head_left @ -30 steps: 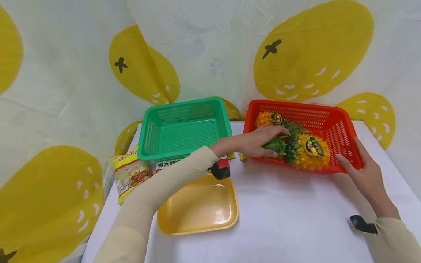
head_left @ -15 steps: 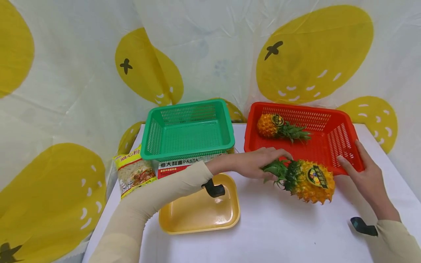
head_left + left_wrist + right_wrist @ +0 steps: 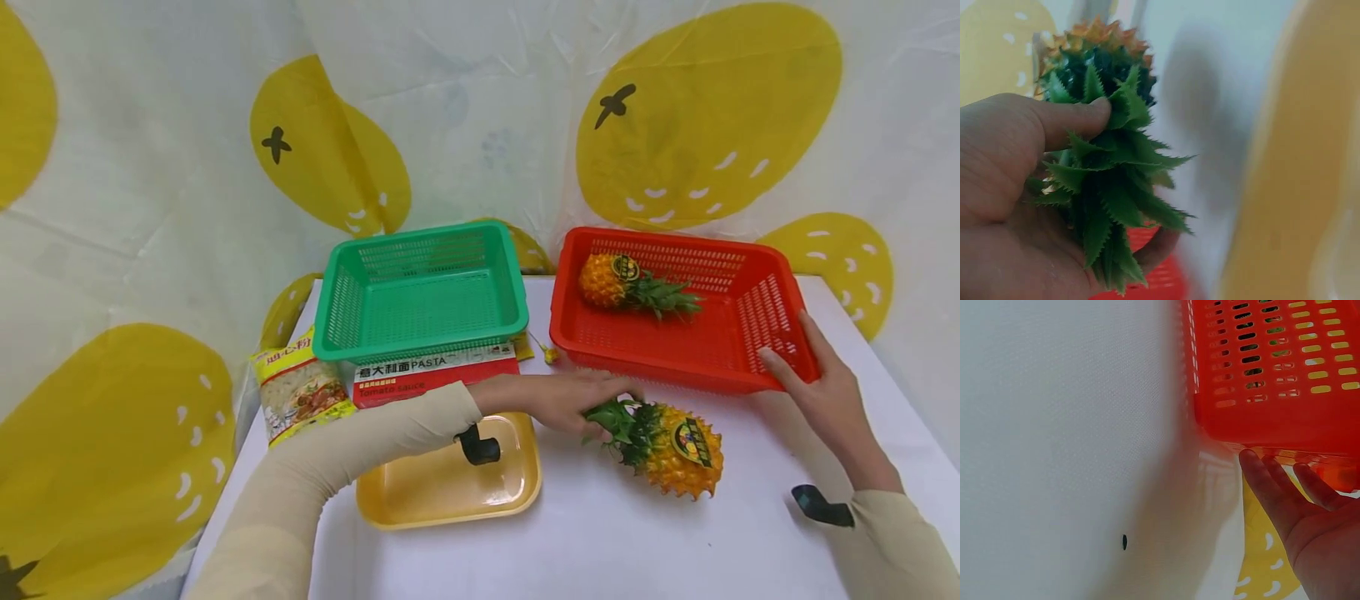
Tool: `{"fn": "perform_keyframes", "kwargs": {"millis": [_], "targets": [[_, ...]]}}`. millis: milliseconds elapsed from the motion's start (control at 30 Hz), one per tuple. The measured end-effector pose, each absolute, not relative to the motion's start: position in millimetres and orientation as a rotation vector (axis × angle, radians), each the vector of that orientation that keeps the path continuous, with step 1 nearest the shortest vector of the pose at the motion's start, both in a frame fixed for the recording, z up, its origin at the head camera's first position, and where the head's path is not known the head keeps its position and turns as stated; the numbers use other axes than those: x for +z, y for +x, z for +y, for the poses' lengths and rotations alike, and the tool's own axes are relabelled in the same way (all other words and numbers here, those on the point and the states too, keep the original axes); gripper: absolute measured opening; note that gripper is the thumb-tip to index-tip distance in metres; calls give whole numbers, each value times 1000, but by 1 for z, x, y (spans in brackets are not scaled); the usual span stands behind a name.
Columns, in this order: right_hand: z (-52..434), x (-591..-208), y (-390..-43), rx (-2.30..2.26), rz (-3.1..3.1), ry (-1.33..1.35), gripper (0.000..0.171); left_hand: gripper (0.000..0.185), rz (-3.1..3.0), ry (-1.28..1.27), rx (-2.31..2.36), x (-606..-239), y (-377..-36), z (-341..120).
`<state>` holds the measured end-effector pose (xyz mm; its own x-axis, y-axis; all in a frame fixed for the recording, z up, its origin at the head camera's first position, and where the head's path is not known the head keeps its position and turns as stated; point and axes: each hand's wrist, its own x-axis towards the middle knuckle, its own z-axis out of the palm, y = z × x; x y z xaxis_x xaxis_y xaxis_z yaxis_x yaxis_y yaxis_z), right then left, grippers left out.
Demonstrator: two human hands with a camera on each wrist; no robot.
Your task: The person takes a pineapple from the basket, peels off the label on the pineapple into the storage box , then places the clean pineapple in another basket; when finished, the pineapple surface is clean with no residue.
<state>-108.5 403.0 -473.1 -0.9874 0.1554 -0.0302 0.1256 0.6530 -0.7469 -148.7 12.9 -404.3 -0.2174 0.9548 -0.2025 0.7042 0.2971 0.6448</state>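
My left hand (image 3: 566, 404) grips a small orange pineapple (image 3: 681, 448) by its green leaves, in front of the red basket. In the left wrist view the thumb presses the leafy crown (image 3: 1116, 181), with fingers behind it partly hidden. A round black label is on the fruit's side. The red basket (image 3: 667, 357) holds a second pineapple (image 3: 602, 281), lying with its crown to the right. Against that basket's right front corner rests my right hand (image 3: 828, 404). Its thumb and fingers look fairly straight along the red edge (image 3: 1285, 434) in the right wrist view.
A green basket (image 3: 427, 337) stands at the back left. Before it lie a red pasta box (image 3: 450, 372), a yellow shallow tray (image 3: 450, 483) and a bagged food packet (image 3: 303, 387). A small yellow item (image 3: 551, 356) lies between the baskets. Behind the table hangs a patterned cloth.
My left hand has lifted the pineapple out of the red basket and brought it toward me and slightly left. The right hand has stayed at the basket's corner.
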Motion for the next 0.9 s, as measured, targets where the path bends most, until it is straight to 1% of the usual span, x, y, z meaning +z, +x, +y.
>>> {"fn": "perform_keyframes", "kwargs": {"millis": [133, 267, 400, 567, 700, 800, 900], "targets": [[405, -469, -109, 1284, -2841, -236, 91, 64, 2032, 1496, 571, -419, -149, 14], [405, -463, -109, 1439, -2809, -214, 84, 62, 2061, 1490, 577, -428, -151, 15], [402, -451, -98, 1532, -2793, -231, 79, 61, 2061, 1458, 561, -435, -152, 17], [392, -436, -80, 1408, -2659, -363, 74, 62, 2054, 1429, 544, -440, -154, 15], [383, -425, -69, 1294, -2457, -418, 63, 64, 2045, 1396, 548, -443, -155, 13], [372, -415, -64, 1273, -2367, -355, 56, 64, 2037, 1381, 560, -445, -155, 11], [361, -408, -60, 1282, -2374, -200, 55, 65, 2031, 1374, 571, -446, -156, 9]]}}
